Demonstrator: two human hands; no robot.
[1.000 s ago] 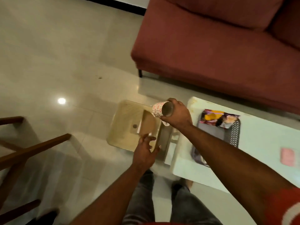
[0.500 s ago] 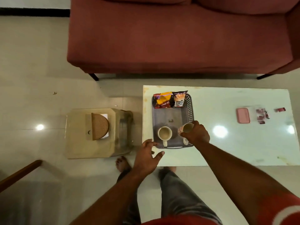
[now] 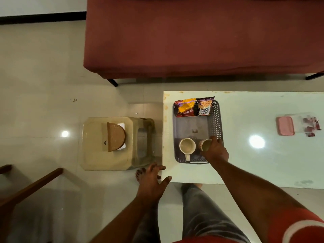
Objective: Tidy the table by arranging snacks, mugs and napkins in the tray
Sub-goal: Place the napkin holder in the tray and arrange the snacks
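Observation:
A grey perforated tray [image 3: 215, 120] lies on the left part of the white table [image 3: 263, 165]. Two snack packets [image 3: 193, 107] lie side by side at the tray's far end. A cream mug [image 3: 187, 146] stands upright at the near end. Right beside it is a patterned mug [image 3: 204, 145], which my right hand [image 3: 216, 151] grips from the right, inside the tray. My left hand [image 3: 154, 181] hovers with spread fingers by the table's near left corner and holds nothing.
A beige plastic stool [image 3: 115, 142] stands left of the table with a brown half-round holder [image 3: 115, 136] and white napkins on it. A pink box [image 3: 284, 125] and small red wrappers [image 3: 313, 126] lie at the table's right. A red sofa [image 3: 192, 37] stands behind. A wooden chair arm [image 3: 29, 188] is lower left.
My right hand carried the patterned mug from over the stool to the tray and lowered it beside the cream mug. My view swung from the stool to the table.

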